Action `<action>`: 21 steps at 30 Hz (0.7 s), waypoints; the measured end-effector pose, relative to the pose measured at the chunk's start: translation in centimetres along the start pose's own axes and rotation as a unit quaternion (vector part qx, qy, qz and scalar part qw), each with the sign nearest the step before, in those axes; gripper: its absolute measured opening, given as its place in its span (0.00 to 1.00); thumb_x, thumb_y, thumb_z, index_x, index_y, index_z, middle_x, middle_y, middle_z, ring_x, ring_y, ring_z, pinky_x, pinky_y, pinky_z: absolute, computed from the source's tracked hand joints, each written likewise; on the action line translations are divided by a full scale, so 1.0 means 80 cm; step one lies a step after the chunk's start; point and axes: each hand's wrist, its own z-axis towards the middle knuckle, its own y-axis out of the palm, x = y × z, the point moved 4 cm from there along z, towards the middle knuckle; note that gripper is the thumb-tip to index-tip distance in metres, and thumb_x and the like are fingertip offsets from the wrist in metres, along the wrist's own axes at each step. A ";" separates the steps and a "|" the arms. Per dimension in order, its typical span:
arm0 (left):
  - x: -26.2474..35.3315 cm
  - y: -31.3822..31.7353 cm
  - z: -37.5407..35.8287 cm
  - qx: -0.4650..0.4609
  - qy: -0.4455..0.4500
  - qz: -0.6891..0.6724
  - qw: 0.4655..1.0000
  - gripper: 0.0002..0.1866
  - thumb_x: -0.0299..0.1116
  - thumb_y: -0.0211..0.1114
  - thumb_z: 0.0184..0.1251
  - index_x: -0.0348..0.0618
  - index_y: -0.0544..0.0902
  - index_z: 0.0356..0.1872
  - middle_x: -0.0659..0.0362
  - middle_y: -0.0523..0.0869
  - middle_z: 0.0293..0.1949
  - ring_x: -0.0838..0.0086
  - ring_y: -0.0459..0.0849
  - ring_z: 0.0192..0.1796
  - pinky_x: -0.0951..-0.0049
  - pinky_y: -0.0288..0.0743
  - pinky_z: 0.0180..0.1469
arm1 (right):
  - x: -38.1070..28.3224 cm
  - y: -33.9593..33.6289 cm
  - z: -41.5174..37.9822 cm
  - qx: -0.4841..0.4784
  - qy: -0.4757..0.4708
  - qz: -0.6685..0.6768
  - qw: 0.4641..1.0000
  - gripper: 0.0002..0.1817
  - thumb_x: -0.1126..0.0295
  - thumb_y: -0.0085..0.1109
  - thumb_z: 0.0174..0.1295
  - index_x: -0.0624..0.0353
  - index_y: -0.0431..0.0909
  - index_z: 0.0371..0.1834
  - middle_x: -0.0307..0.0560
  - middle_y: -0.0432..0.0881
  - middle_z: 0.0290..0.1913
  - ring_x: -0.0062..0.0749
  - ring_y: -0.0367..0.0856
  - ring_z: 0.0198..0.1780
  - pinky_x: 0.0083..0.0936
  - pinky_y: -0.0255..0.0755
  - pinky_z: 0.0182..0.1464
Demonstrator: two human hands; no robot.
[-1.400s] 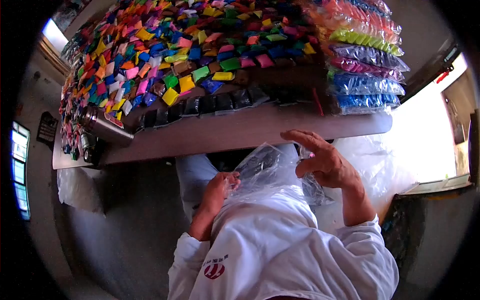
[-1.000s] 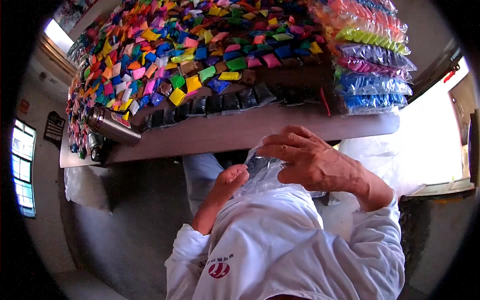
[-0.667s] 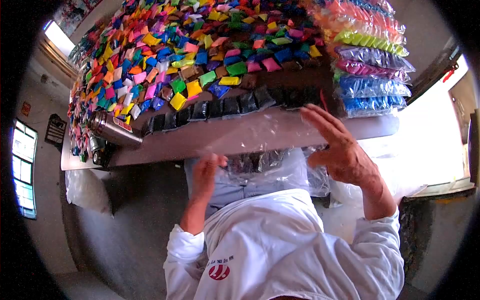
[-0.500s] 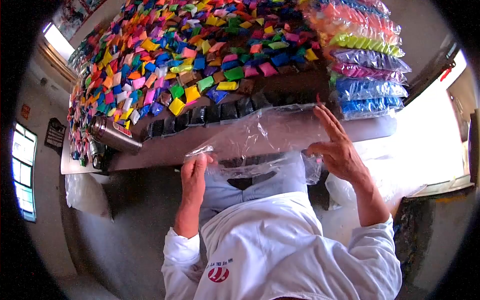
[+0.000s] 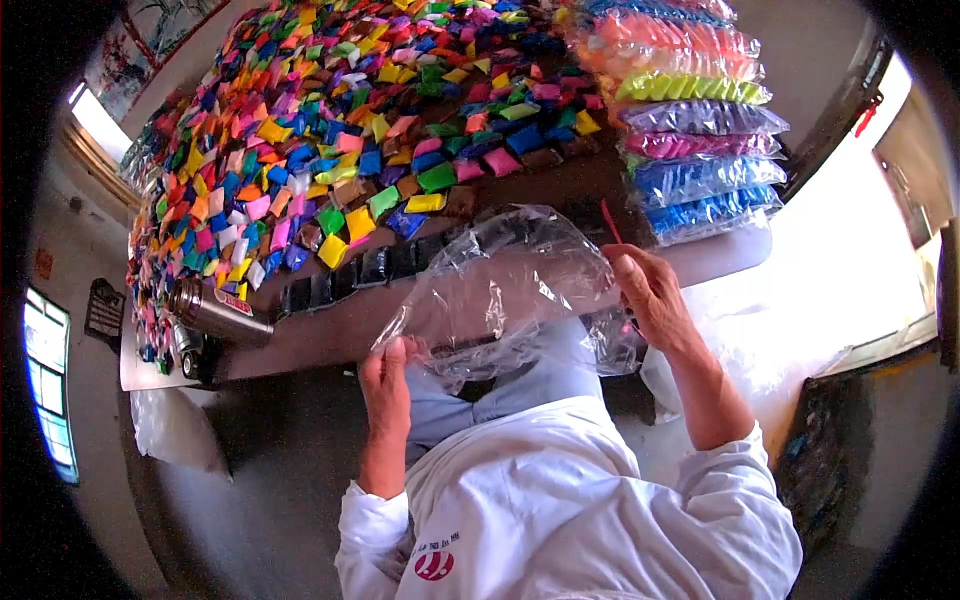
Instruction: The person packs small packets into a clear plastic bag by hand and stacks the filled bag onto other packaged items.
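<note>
A clear plastic bag [image 5: 495, 285] is stretched between my hands over the table's front edge and my lap. My left hand [image 5: 384, 385] pinches its left edge, thumb on top. On the other side my right hand [image 5: 650, 298] is closed on the bag's right edge, thumb against the fingers. A thin red strip [image 5: 608, 220] sticks up just beyond the right fingertips. Behind the bag, partly seen through it, runs a row of small black packets [image 5: 375, 268].
Many small colourful packets [image 5: 330, 160] cover the table [image 5: 700, 258]. At its right end lie stacked clear bags of packets [image 5: 705, 180] sorted by colour. A steel flask [image 5: 220, 308] lies at the front left. White plastic [image 5: 175, 430] hangs below the table's left end.
The bag's mouth has widened and its far rim arches up. My right hand has gone from spread fingers to a closed grip on the edge. The whole view has shifted slightly.
</note>
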 end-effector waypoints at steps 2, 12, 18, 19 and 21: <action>0.003 0.000 -0.003 0.003 0.003 0.035 0.999 0.20 0.45 0.54 0.72 0.34 0.80 0.37 0.57 0.83 0.34 0.74 0.81 0.38 0.73 0.73 0.46 | -0.007 0.009 0.005 0.007 0.007 -0.003 1.000 0.19 0.56 0.52 0.67 0.66 0.77 0.39 0.44 0.79 0.32 0.26 0.72 0.33 0.27 0.68 0.39; 0.005 -0.002 -0.010 0.031 -0.004 0.084 0.996 0.20 0.43 0.53 0.71 0.34 0.81 0.35 0.56 0.84 0.33 0.73 0.80 0.37 0.72 0.72 0.45 | 0.017 0.027 0.030 0.037 -0.041 0.106 0.993 0.10 0.66 0.53 0.64 0.62 0.73 0.32 0.37 0.73 0.25 0.24 0.72 0.29 0.27 0.67 0.31; -0.014 -0.001 -0.015 0.019 -0.022 0.060 0.998 0.19 0.42 0.53 0.71 0.34 0.82 0.34 0.56 0.85 0.33 0.73 0.81 0.38 0.72 0.72 0.44 | 0.059 0.031 0.027 0.024 0.087 0.232 0.969 0.09 0.66 0.54 0.65 0.60 0.73 0.41 0.34 0.74 0.28 0.16 0.70 0.29 0.18 0.63 0.29; -0.015 -0.001 -0.015 0.020 -0.022 0.060 0.998 0.19 0.42 0.53 0.71 0.34 0.82 0.34 0.56 0.85 0.33 0.73 0.81 0.38 0.72 0.72 0.44 | 0.058 0.035 0.028 0.028 0.060 0.209 0.976 0.11 0.66 0.55 0.65 0.60 0.73 0.45 0.34 0.75 0.28 0.16 0.71 0.29 0.18 0.64 0.30; -0.021 -0.004 -0.018 0.031 -0.042 0.070 0.996 0.20 0.43 0.53 0.71 0.34 0.82 0.33 0.57 0.85 0.32 0.73 0.80 0.37 0.72 0.72 0.44 | 0.051 0.036 0.030 0.027 0.022 0.142 0.989 0.16 0.66 0.56 0.64 0.61 0.71 0.52 0.35 0.76 0.28 0.17 0.72 0.30 0.18 0.66 0.31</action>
